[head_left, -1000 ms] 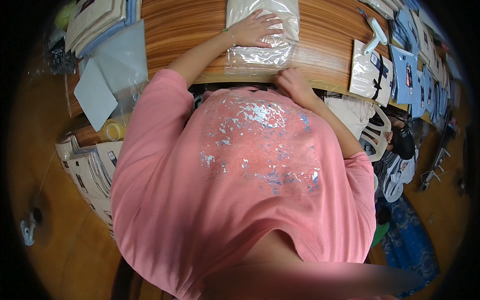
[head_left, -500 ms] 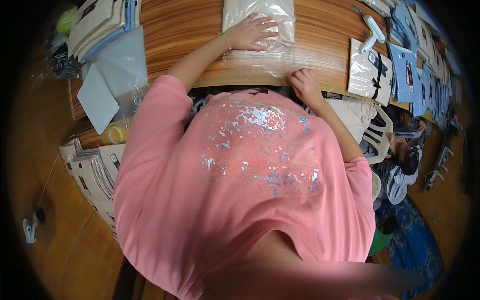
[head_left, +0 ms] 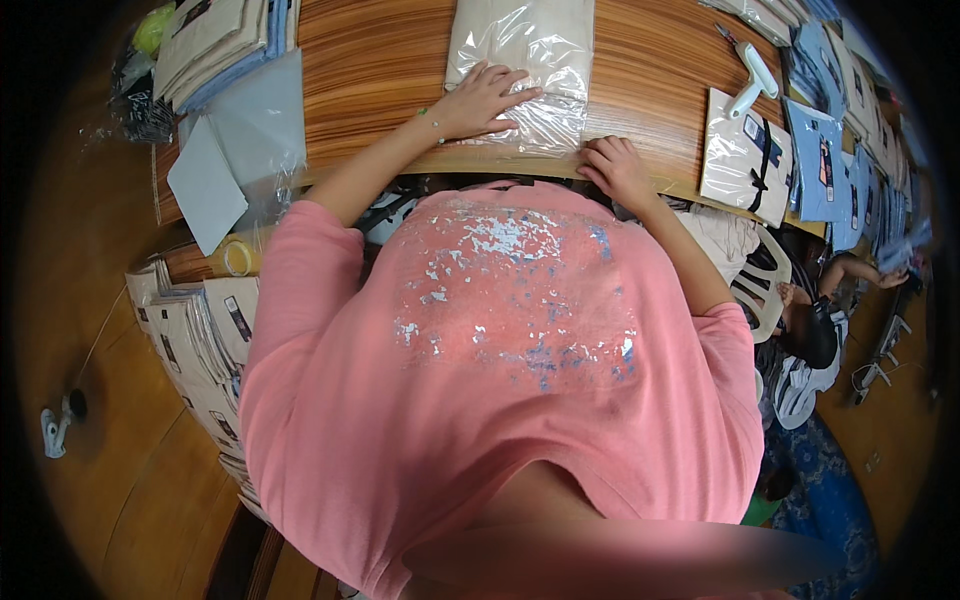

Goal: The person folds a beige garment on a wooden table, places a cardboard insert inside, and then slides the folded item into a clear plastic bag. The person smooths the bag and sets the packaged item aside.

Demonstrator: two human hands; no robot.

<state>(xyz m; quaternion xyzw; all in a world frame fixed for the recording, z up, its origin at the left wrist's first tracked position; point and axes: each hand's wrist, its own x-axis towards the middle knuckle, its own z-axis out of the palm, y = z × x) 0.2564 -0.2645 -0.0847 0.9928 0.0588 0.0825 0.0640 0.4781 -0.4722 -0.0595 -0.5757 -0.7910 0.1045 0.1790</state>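
A folded beige garment in a clear plastic bag lies on the wooden table in front of me. My left hand rests flat across the bag's near left part, fingers spread. The clear plastic around it is creased and shiny, and the bag's near end comes close to the table edge. My right hand sits at that edge, just right of the bag's near corner, with its fingers curled in. Whatever those fingers hold, if anything, is hidden.
Right on the table lie a beige folded garment with a black ribbon, a white-handled tool and blue packs. Left are plastic sheets and garment stacks. Beyond a white chair, another person's arm reaches out.
My left hand has slid toward me and slightly left, and the bagged garment now reaches nearer the table edge. My right hand stays curled there. The other person's arm has stretched out.
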